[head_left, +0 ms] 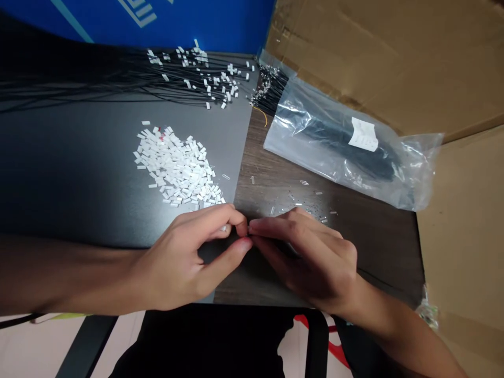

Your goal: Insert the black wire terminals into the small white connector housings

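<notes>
My left hand [192,252] is closed, thumb and index finger pinched at the tips. A small white connector housing [223,228] shows among its curled fingers. Against those fingertips, my right hand [311,252] is also pinched closed. What lies right where the fingertips meet is tiny and mostly hidden. A thin black wire [380,279] trails out from beneath my right hand toward the table's right edge. Just beyond my left hand is a heap of white connector housings [177,165], with a bit of red among them.
Black wires with white ends [189,79] lie along the back left, by a blue panel [220,26]. A clear plastic bag [334,136] of black wires with bare metal tips rests at the right. Cardboard [394,58] borders the table. Small clear pieces [304,182] are scattered near my right hand.
</notes>
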`<state>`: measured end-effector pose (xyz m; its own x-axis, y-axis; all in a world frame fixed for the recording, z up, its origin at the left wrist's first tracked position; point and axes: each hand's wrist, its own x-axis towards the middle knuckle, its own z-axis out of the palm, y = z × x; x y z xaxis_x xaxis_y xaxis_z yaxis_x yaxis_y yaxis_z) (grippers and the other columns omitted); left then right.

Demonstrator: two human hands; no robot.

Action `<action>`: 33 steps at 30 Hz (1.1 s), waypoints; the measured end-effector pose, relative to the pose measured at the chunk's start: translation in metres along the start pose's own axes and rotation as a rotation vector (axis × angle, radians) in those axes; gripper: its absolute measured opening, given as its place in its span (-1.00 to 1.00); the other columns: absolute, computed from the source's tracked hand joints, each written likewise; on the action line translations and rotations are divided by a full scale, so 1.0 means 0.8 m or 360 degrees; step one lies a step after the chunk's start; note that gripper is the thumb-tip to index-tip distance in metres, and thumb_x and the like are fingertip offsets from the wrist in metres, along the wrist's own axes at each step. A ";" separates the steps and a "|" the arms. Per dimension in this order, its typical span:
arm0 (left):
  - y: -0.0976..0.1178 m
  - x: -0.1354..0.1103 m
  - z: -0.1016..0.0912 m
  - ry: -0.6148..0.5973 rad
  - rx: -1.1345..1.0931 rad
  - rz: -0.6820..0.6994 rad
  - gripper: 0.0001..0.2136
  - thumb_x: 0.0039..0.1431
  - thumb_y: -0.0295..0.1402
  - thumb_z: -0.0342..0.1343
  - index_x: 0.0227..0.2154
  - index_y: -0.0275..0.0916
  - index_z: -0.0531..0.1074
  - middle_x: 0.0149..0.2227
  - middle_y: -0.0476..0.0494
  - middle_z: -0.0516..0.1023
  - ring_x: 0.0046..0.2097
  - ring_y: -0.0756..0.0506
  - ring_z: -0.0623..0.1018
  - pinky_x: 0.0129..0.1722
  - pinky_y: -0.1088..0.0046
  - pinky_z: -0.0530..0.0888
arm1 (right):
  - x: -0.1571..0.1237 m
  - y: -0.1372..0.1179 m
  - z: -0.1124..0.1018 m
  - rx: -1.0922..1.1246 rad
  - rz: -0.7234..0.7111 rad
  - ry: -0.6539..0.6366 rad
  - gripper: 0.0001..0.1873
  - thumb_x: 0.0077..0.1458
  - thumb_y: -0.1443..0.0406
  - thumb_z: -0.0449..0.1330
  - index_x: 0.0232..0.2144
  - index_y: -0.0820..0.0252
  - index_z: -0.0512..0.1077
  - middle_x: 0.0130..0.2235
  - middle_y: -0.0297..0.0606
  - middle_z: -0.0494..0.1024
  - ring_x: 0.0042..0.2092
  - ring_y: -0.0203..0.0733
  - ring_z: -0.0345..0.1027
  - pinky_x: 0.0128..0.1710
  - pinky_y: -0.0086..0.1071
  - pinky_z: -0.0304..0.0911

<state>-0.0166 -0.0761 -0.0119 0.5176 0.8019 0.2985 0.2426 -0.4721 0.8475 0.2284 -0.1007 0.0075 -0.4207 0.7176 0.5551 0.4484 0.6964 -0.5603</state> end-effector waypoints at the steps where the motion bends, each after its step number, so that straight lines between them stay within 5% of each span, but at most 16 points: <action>1: 0.000 0.000 0.000 -0.0004 -0.0006 -0.0002 -0.88 0.55 -0.50 0.20 -0.07 -0.12 0.53 -0.25 0.09 0.65 -0.41 0.05 0.44 -0.35 0.50 0.42 | -0.001 0.000 0.000 -0.0033 -0.0033 -0.0013 -0.73 0.53 0.56 0.36 0.19 0.32 0.60 -0.12 -0.21 0.84 -0.25 -0.23 0.67 -0.24 -0.26 0.55; 6: 0.002 0.001 -0.002 0.0011 -0.0022 0.0015 -0.85 0.55 -0.52 0.16 -0.09 -0.11 0.53 -0.27 0.10 0.64 -0.42 0.04 0.43 -0.39 0.47 0.38 | -0.005 -0.006 -0.002 -0.0107 -0.0091 -0.0062 -0.71 0.57 0.54 0.32 0.24 0.41 0.61 -0.09 -0.09 0.85 -0.13 -0.12 0.73 -0.20 -0.20 0.57; 13: 0.007 0.004 -0.005 0.0059 0.0036 0.0100 -0.81 0.54 -0.60 0.18 -0.10 -0.14 0.54 -0.30 0.10 0.53 -0.34 0.04 0.47 -0.33 0.48 0.39 | 0.010 -0.012 -0.009 0.0269 0.0427 -0.0097 -0.95 0.49 0.45 0.43 -0.09 0.25 0.70 -0.20 -0.26 0.83 -0.21 -0.24 0.72 -0.17 -0.33 0.55; 17: 0.004 0.007 -0.005 0.0074 0.0031 0.0191 -0.79 0.54 -0.64 0.21 -0.07 -0.15 0.57 -0.30 0.09 0.53 -0.33 0.04 0.48 -0.31 0.50 0.41 | 0.017 -0.009 -0.015 0.0431 0.0651 -0.0091 -0.93 0.47 0.39 0.44 -0.16 0.24 0.73 -0.23 -0.28 0.83 -0.22 -0.29 0.71 -0.15 -0.43 0.54; 22: -0.002 0.004 -0.005 0.0085 0.0010 0.0255 -0.78 0.54 -0.64 0.26 -0.03 -0.14 0.64 -0.28 0.03 0.58 -0.33 0.02 0.51 -0.32 0.48 0.43 | 0.023 -0.007 -0.024 0.0623 0.0839 -0.0339 -0.86 0.51 0.35 0.42 -0.20 0.18 0.75 -0.25 -0.35 0.80 -0.25 -0.30 0.66 -0.28 -0.46 0.47; 28: -0.001 0.003 -0.005 0.0149 0.0034 0.0191 -0.72 0.48 -0.69 0.28 -0.05 -0.12 0.66 -0.28 0.03 0.63 -0.32 0.01 0.54 -0.31 0.45 0.43 | 0.022 -0.009 -0.029 0.0561 0.0715 -0.0278 -0.89 0.49 0.41 0.43 -0.17 0.17 0.74 -0.19 -0.32 0.84 -0.22 -0.27 0.71 -0.17 -0.42 0.56; 33: 0.004 0.009 -0.004 0.0148 0.0046 0.0087 -0.82 0.51 -0.58 0.26 -0.12 -0.14 0.65 -0.33 0.02 0.61 -0.38 -0.01 0.48 -0.33 0.38 0.39 | 0.016 -0.005 -0.028 0.0152 0.0314 -0.0169 -0.88 0.51 0.47 0.41 -0.07 0.18 0.72 -0.16 -0.23 0.81 -0.17 -0.18 0.69 -0.16 -0.29 0.57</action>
<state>-0.0149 -0.0704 -0.0058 0.4527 0.8044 0.3848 0.2401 -0.5255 0.8162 0.2384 -0.0947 0.0306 -0.4153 0.8336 0.3642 0.4559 0.5372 -0.7097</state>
